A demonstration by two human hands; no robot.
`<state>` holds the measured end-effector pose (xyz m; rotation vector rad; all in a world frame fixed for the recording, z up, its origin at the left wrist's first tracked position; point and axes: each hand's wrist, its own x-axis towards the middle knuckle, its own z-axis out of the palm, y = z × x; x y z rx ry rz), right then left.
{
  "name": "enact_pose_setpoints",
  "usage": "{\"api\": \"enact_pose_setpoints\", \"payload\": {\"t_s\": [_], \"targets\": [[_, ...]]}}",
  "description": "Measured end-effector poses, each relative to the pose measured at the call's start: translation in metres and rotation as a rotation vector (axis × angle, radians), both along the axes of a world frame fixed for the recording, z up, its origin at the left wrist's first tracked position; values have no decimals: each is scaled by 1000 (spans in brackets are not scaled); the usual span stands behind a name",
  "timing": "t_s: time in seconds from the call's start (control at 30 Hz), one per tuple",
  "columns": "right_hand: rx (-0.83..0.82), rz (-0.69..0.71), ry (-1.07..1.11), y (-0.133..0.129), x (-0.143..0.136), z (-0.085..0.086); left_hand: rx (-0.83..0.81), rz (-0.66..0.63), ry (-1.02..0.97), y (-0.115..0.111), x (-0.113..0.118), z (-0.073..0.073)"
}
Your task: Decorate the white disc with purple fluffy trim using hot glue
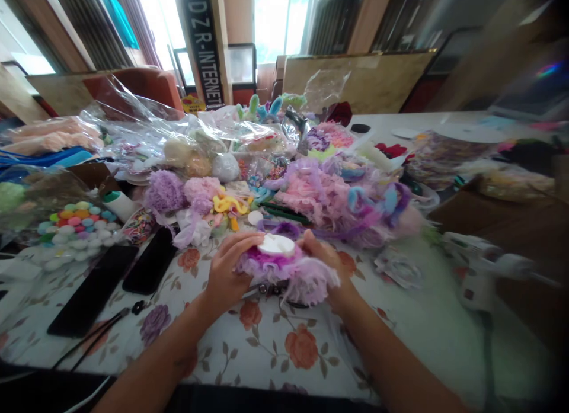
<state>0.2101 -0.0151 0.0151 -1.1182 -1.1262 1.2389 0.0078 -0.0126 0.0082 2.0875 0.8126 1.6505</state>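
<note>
Purple-and-lilac fringed pom-pom piece [288, 274], fluffy, held just above floral tablecloth [267, 342], between both hands. White round disc [276, 244], one, seated on top of piece.

Left hand [226, 271]: forearm entering from lower left, wrist slightly bent, fingers curled around left side of piece, thumb reaching toward disc edge. Grasping piece.

Right hand [326, 262]: forearm entering from lower right, fingers wrapped over right side of piece, fingertips touching disc rim. Grasping piece.

Near items, counted:
- Black phones [149, 262], two, flat, side by side, left of left hand.
- White glue gun [478, 268], one, right of right hand, blurred.
- Scissors [273, 290], one pair, partly hidden under piece.
- Black cable [95, 336], one, trailing across cloth at lower left.
- Bag of small coloured pom-poms [73, 223], one; number of pom-poms too many to tell.
- Large fluffy balls [165, 191], two, purple and pink, beyond left hand.
- Heap of pink and purple fringe with chenille stems [329, 194], one, directly beyond hands; stem count not clear.
- Clear plastic bags [133, 134], several, at far left; exact count not clear.
</note>
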Motion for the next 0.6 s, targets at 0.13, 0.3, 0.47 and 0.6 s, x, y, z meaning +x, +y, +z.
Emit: {"api": "enact_pose_setpoints", "payload": {"t_s": [0.13,0.3,0.47,0.6], "targets": [[183,-59,13,1,6,2,-468,64,-250,-1,0,6],[18,291,202,-4,-7,3,-986,-250,-486,1,3,5],[-214,271,294,-5,-12,-3,-1051,-206,-357,3,4,5],[-248,197,320,-3,-14,-7,-1007,-164,-302,3,4,8]]}}
